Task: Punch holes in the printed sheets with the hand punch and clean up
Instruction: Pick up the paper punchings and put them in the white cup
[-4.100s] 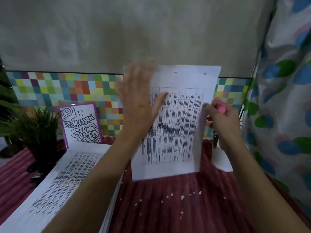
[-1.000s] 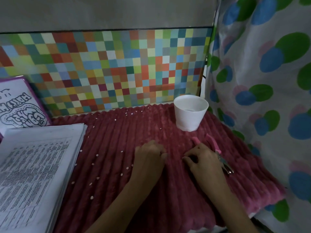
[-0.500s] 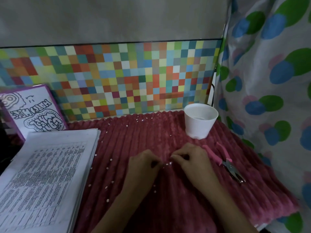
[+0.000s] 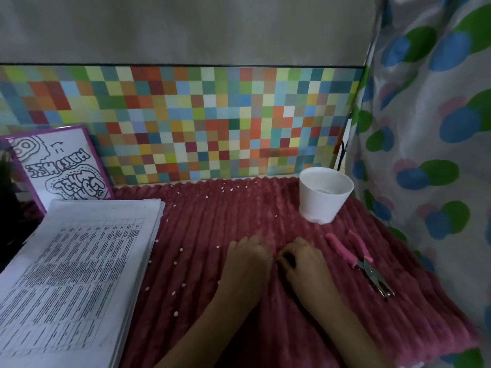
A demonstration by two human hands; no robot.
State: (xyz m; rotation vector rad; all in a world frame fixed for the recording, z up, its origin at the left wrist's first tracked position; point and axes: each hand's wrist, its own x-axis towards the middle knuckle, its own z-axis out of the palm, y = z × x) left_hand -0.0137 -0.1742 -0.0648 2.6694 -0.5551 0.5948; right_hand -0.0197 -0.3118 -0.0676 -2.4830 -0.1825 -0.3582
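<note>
The stack of printed sheets (image 4: 77, 274) lies at the left on the red ribbed cloth (image 4: 212, 221). The pink-handled hand punch (image 4: 358, 261) lies on the cloth at the right, and neither hand touches it. My left hand (image 4: 247, 264) and my right hand (image 4: 305, 264) rest side by side on the cloth near the middle, knuckles up and fingers curled under. The right fingertips pinch together toward the left hand, where small white paper dots lay. What the left fingers hold is hidden. More paper dots (image 4: 175, 262) are scattered over the cloth.
A white cup (image 4: 325, 197) stands at the back right, behind the punch. A purple-framed drawing (image 4: 61, 166) leans on the coloured tile wall at the back left. A spotted curtain (image 4: 430, 155) hangs along the right edge. A dark plant (image 4: 5, 181) sits at the far left.
The sheet held up earlier is gone from my hands and the punch lies on the cloth. My hands have closed together over the dots that lay between them.
</note>
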